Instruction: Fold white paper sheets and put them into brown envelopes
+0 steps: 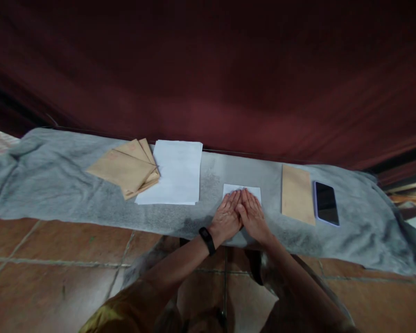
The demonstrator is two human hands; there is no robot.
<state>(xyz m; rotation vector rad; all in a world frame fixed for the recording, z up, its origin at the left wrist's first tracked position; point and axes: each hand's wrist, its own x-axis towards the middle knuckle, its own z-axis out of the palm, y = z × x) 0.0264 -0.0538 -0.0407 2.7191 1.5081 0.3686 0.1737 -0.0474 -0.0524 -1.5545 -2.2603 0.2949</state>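
Note:
Both my hands lie flat, side by side, on a small folded white paper (251,190) on a grey cloth (55,185). My left hand (227,215), with a black band on its wrist, has its fingers stretched out over the paper's left part. My right hand (253,213) presses the right part, fingers stretched out too. The hands cover most of the paper; only its far edge and corners show.
To the left lie a stack of white sheets (175,172) and several brown envelopes (126,169). On the right lie one brown envelope (297,194) and a dark phone (326,202). A dark red curtain (229,83) hangs behind; brown floor tiles (55,259) lie in front.

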